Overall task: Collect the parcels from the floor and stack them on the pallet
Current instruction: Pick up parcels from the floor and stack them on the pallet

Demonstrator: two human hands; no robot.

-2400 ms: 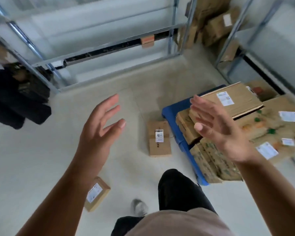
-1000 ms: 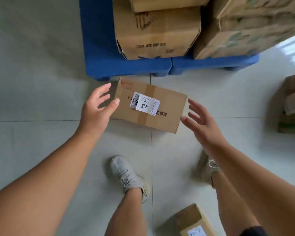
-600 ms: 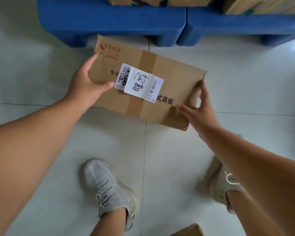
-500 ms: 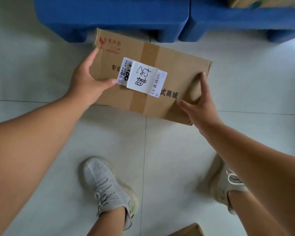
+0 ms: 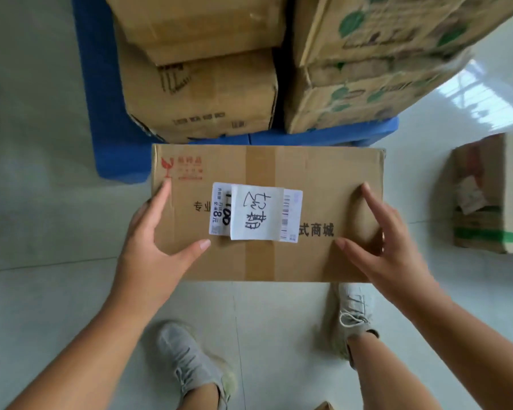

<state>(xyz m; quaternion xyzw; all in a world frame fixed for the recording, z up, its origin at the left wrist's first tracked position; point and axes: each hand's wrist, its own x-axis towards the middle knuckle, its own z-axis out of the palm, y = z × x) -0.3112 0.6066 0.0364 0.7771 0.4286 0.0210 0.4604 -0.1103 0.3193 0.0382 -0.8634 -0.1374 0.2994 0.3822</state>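
Gripping a flat cardboard parcel at both ends: left hand and right hand spread wide, thumbs pressed on top. Just beyond the grip, blue pallet with stacked boxes.

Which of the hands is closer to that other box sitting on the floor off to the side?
Right. The right hand grips the held parcel's end facing the floor box; the left hand grips the far end.
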